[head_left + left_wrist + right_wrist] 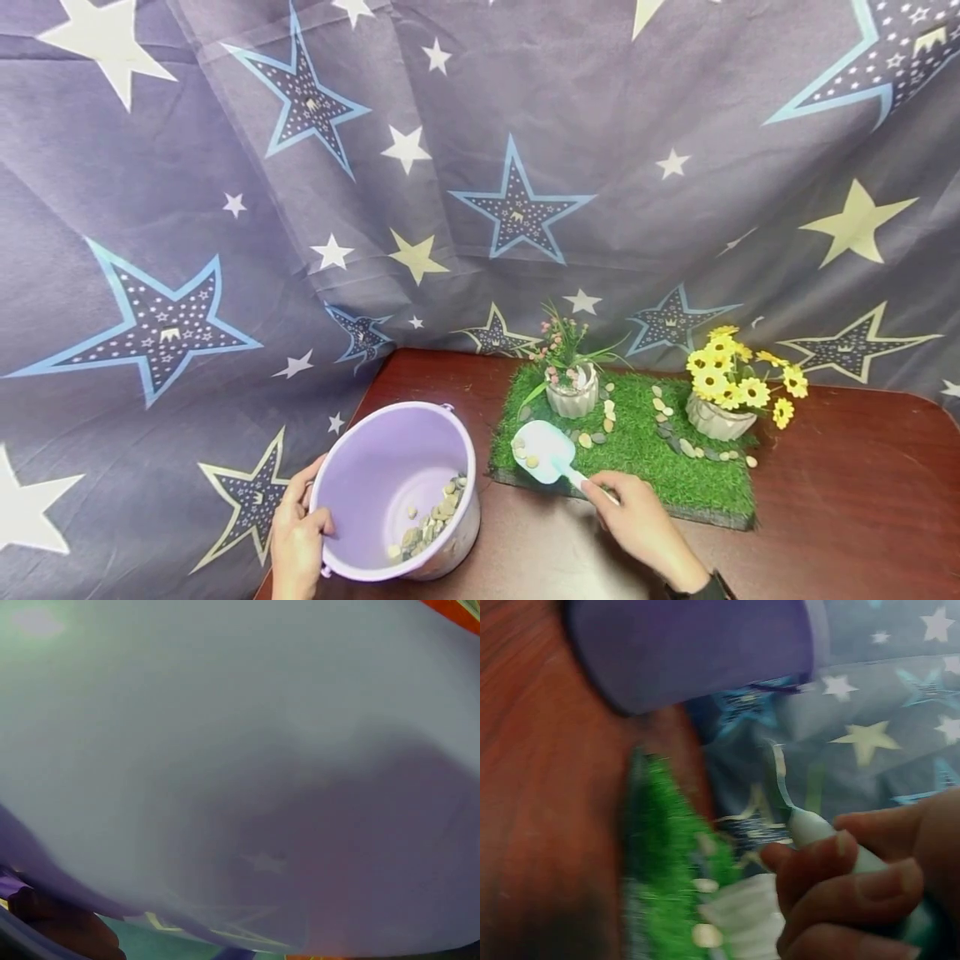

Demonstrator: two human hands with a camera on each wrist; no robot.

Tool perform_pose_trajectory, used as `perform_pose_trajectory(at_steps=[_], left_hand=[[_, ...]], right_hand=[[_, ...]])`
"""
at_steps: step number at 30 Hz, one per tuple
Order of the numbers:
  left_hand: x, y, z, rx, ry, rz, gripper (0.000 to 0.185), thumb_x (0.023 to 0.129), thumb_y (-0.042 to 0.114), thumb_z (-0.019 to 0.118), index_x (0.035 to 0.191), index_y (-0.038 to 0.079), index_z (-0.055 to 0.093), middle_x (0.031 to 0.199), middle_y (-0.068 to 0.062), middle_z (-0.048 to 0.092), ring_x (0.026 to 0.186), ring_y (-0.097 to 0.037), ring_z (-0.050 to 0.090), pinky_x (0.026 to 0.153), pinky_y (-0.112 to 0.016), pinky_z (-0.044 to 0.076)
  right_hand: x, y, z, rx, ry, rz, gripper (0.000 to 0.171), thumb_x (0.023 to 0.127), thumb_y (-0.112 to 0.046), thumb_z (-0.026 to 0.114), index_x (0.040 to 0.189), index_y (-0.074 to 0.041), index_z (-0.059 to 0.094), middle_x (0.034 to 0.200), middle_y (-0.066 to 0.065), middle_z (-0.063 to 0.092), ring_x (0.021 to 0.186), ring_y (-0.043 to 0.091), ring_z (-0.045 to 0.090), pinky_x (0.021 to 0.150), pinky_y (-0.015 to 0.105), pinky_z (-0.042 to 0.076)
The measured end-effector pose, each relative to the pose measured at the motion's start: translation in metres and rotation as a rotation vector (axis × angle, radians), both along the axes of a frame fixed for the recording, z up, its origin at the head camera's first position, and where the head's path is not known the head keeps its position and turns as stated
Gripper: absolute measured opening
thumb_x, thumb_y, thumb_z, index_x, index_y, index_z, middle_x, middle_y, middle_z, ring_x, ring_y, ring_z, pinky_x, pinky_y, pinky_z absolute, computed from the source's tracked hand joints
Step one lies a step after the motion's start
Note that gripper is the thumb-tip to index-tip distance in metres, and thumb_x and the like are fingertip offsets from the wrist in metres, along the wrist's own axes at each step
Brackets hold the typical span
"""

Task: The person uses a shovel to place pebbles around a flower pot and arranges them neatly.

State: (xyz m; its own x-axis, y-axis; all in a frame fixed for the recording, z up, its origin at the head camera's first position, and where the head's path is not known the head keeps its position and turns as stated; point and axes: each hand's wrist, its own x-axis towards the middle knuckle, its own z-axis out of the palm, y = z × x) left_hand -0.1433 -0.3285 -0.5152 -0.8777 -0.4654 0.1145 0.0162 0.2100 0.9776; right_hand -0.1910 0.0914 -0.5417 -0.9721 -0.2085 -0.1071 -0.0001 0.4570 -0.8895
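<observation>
A purple bucket point(360, 483) leans toward the viewer at the lower left, with pebbles point(431, 525) gathered on the right side of its inside. My left hand point(298, 525) grips the bucket's left rim, thumb over the inner edge. In the left wrist view the bucket's wall point(225, 750) fills nearly everything. My right hand point(637, 521) holds a pale blue-white toy shovel point(549, 454) by its handle; a few pebbles lie on the blade, above the turf's left front corner. In the right wrist view the fingers point(840, 892) curl round the shovel's handle point(810, 829).
An artificial grass mat point(637, 475) lies on the reddish-brown table point(847, 500). On it stand a pot of pink flowers point(572, 400) and a pot of yellow flowers point(720, 415), with rows of pebbles point(682, 446) beside them. A starry cloth point(622, 233) hangs behind.
</observation>
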Motion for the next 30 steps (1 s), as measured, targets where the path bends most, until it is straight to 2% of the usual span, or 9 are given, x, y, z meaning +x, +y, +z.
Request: perform_pose_trajectory(at_steps=[3, 7, 10, 13, 17, 21, 27, 30], left_hand=[[0.0, 0.0, -0.001, 0.017, 0.019, -0.007, 0.088, 0.058, -0.023, 0.041, 0.142, -0.004, 0.055, 0.092, 0.004, 0.075, 0.077, -0.011, 0.068, 0.06, -0.024, 0.055], [0.001, -0.002, -0.003, 0.032, 0.029, 0.002, 0.086, 0.059, -0.023, 0.041, 0.142, -0.006, 0.054, 0.092, 0.005, 0.076, 0.079, -0.009, 0.068, 0.062, -0.022, 0.054], [0.003, -0.003, -0.003, 0.037, 0.029, 0.01, 0.085, 0.059, -0.022, 0.041, 0.141, -0.006, 0.055, 0.09, 0.004, 0.075, 0.078, -0.009, 0.068, 0.062, -0.023, 0.055], [0.003, -0.003, -0.005, 0.04, 0.033, 0.007, 0.084, 0.06, -0.022, 0.04, 0.141, -0.005, 0.056, 0.088, 0.003, 0.075, 0.077, -0.01, 0.068, 0.061, -0.024, 0.056], [0.003, -0.002, -0.008, 0.045, 0.043, 0.0, 0.085, 0.059, -0.022, 0.04, 0.14, -0.002, 0.058, 0.087, 0.001, 0.075, 0.076, -0.012, 0.068, 0.06, -0.025, 0.056], [0.001, -0.001, -0.008, 0.053, 0.048, 0.004, 0.085, 0.059, -0.022, 0.04, 0.139, 0.001, 0.06, 0.089, 0.002, 0.075, 0.076, -0.011, 0.068, 0.061, -0.025, 0.055], [0.001, 0.001, -0.004, 0.059, 0.034, 0.003, 0.085, 0.059, -0.021, 0.039, 0.141, -0.006, 0.054, 0.093, 0.005, 0.076, 0.08, -0.012, 0.069, 0.063, -0.025, 0.057], [0.0, 0.001, -0.003, 0.054, 0.037, 0.002, 0.085, 0.059, -0.021, 0.039, 0.142, -0.008, 0.053, 0.096, 0.007, 0.076, 0.082, -0.011, 0.07, 0.064, -0.025, 0.057]], right_hand=[[-0.006, -0.016, -0.019, -0.02, -0.009, -0.043, 0.021, 0.101, -0.028, 0.063, 0.099, -0.011, 0.076, 0.059, -0.004, 0.054, 0.048, 0.008, 0.042, 0.051, 0.024, 0.035], [-0.019, -0.042, -0.04, -0.067, -0.007, -0.066, 0.02, 0.098, -0.029, 0.067, 0.095, -0.011, 0.075, 0.064, -0.004, 0.057, 0.055, 0.009, 0.045, 0.057, 0.024, 0.037], [-0.029, -0.06, -0.053, -0.085, 0.01, -0.056, 0.017, 0.095, -0.028, 0.071, 0.096, -0.012, 0.074, 0.072, -0.002, 0.058, 0.062, 0.012, 0.047, 0.062, 0.026, 0.038], [-0.04, -0.073, -0.06, -0.052, 0.054, -0.056, 0.015, 0.095, -0.025, 0.07, 0.099, -0.011, 0.073, 0.072, -0.001, 0.055, 0.063, 0.014, 0.044, 0.063, 0.029, 0.037], [-0.054, -0.082, -0.064, -0.007, 0.115, -0.074, 0.013, 0.098, -0.022, 0.066, 0.1, -0.01, 0.073, 0.067, -0.003, 0.045, 0.059, 0.014, 0.039, 0.062, 0.03, 0.035], [-0.066, -0.088, -0.063, 0.02, 0.136, -0.081, 0.016, 0.101, -0.021, 0.062, 0.094, -0.01, 0.07, 0.065, -0.003, 0.04, 0.058, 0.014, 0.037, 0.061, 0.03, 0.034], [-0.072, -0.102, -0.06, 0.059, 0.141, -0.093, 0.02, 0.103, -0.021, 0.058, 0.089, -0.008, 0.064, 0.068, -0.001, 0.043, 0.064, 0.017, 0.043, 0.062, 0.033, 0.035], [-0.075, -0.109, -0.061, 0.04, 0.119, -0.101, 0.023, 0.104, -0.021, 0.056, 0.085, -0.009, 0.059, 0.068, 0.0, 0.042, 0.063, 0.018, 0.042, 0.062, 0.033, 0.034]])
